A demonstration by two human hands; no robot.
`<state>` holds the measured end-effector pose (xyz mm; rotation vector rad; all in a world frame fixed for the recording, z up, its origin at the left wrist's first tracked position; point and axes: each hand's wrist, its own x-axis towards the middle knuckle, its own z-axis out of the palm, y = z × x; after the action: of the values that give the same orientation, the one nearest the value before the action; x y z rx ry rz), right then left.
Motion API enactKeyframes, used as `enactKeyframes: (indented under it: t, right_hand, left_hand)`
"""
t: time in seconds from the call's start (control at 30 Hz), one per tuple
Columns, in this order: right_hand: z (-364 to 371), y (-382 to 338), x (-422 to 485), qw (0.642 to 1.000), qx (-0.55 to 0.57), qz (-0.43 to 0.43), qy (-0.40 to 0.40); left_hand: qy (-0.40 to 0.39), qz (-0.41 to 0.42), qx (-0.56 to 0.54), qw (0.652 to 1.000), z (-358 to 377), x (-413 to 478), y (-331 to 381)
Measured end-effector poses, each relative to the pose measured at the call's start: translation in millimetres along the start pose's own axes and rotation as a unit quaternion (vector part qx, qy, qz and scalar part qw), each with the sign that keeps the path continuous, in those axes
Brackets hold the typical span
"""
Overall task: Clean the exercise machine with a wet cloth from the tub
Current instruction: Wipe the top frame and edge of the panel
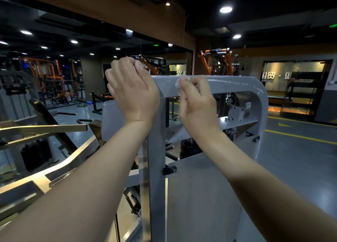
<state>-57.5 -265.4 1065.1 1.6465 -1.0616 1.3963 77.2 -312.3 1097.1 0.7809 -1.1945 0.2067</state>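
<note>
Near and centre: the grey exercise machine [204,196], rounded top bar [237,86] running left to right, grey upright post [157,169] dropping from it toward the near edge. Right hand [197,105] raised against the near face of that top bar, fingers curled and pinching a small crumpled white cloth [179,83], pressed onto the bar just right of the post. Left hand [133,90] raised just beside it at the bar's left end, back turned to the camera, fingers folded over at the top (pale patch at the knuckles, cloth or wet shine, impossible to tell; likewise impossible to tell about any grip there). Wet gleam along the top of the bar, right of the cloth. At the near left, gold-coloured bars [45,128] slanting across. Far left, orange racks [54,77] under rows of round ceiling lights [225,9]. Far right, a black shelf unit [302,94] against the wall, with yellow floor lines [299,136] on grey floor in front of it.
</note>
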Motion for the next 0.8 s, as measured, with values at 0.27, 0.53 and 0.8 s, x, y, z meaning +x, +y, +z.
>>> enactKeyframes:
  t: [0.27, 0.53, 0.8]
  right_hand:
    - [5, 0, 6, 1.0, 0.005, -0.023, 0.019]
    - [5, 11, 9, 0.998, 0.001, -0.065, -0.017]
    - [5, 7, 1, 1.0, -0.008, 0.003, 0.01]
  left_hand:
    - [0.001, 0.013, 0.015, 1.0, 0, 0, -2]
    - [-0.002, 0.012, 0.007, 1.0, 0, -1, -2]
    - [0.004, 0.019, 0.011, 1.0, 2, -1, -3]
